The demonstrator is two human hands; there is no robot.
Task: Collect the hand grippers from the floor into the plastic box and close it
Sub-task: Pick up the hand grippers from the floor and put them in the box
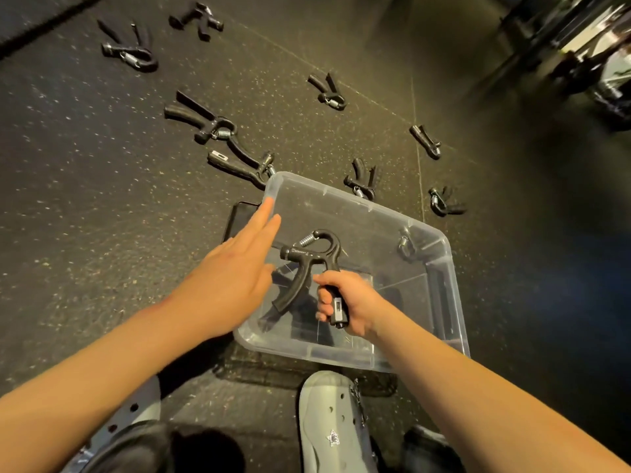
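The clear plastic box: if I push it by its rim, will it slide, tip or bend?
It probably slides easily: the plastic box looks thin-walled and almost empty, so likely light. The speckled floor looks rubbery, so it may catch and tip slightly. Its walls would likely flex under the left hand.

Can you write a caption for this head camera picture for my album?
Right hand holds a hand gripper over the plastic box; left hand open at its edge.

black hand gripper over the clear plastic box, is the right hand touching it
Touching. Head view: right hand grips one handle of the black hand gripper.
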